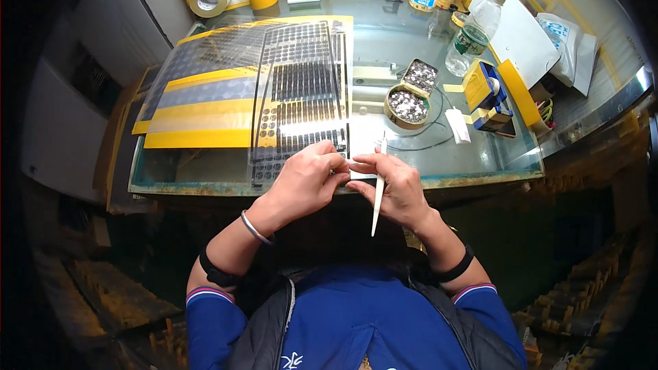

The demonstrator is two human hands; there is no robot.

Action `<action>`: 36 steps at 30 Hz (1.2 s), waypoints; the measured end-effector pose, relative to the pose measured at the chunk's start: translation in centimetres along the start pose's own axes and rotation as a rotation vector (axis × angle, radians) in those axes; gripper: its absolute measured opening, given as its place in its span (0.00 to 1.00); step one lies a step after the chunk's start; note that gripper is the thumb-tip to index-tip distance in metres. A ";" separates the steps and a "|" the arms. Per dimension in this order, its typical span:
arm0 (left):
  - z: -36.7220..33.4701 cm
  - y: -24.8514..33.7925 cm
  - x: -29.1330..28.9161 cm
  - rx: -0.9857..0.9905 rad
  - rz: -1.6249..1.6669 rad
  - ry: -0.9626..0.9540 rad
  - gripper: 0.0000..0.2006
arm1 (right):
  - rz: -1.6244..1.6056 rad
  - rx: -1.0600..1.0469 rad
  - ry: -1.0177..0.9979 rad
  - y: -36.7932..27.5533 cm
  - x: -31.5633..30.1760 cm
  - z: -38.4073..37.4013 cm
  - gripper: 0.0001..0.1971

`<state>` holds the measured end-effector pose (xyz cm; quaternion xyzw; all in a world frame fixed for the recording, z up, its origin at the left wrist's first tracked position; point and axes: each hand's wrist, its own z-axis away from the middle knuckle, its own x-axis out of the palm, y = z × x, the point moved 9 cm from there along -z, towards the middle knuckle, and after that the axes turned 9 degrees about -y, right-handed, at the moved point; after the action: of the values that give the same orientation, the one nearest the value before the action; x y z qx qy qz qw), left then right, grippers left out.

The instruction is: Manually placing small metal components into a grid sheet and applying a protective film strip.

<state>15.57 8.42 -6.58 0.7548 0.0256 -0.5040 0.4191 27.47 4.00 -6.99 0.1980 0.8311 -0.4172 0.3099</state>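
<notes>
My left hand (310, 177) is closed in a pinch at the front edge of the glass-topped table, beside a clear film sheet (299, 113) printed with black rows of dots and bars. What its fingertips hold is too small to make out. Facing it, almost fingertip to fingertip, my right hand (399, 190) is closed too. A slim white pen-shaped tool (378, 200) rests in that hand, its thin dark tip up and its tapered end toward me. Something small and pale shows between the two hands, partly hidden by the fingers.
Yellow-backed sheets (199, 125) lie under the film at left. To the right stand an open round tin (408, 122) of small dark and white bits, a plastic bottle (473, 38) and a blue tape dispenser (488, 92). Tape rolls (209, 1) line the back.
</notes>
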 end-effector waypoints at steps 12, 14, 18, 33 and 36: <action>-0.3 2.1 1.4 0.245 -0.325 -0.058 0.08 | -0.031 0.047 0.022 0.4 0.3 0.1 0.16; -0.5 2.0 1.4 0.239 -0.336 -0.022 0.08 | -0.019 0.040 0.056 0.3 0.1 0.1 0.15; -0.5 1.7 1.3 0.245 -0.328 0.002 0.07 | -0.019 0.055 0.051 0.4 0.2 0.1 0.15; 4.6 3.1 1.2 0.217 -0.337 0.295 0.12 | 0.011 -0.030 0.153 -0.6 0.2 -0.2 0.11; 4.5 2.9 1.4 0.218 -0.293 0.318 0.11 | 0.037 -0.034 0.185 -1.0 0.2 -0.3 0.10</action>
<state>14.20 3.04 -6.54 0.8535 0.1459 -0.4341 0.2485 26.63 3.65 -6.40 0.2457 0.8595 -0.3769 0.2426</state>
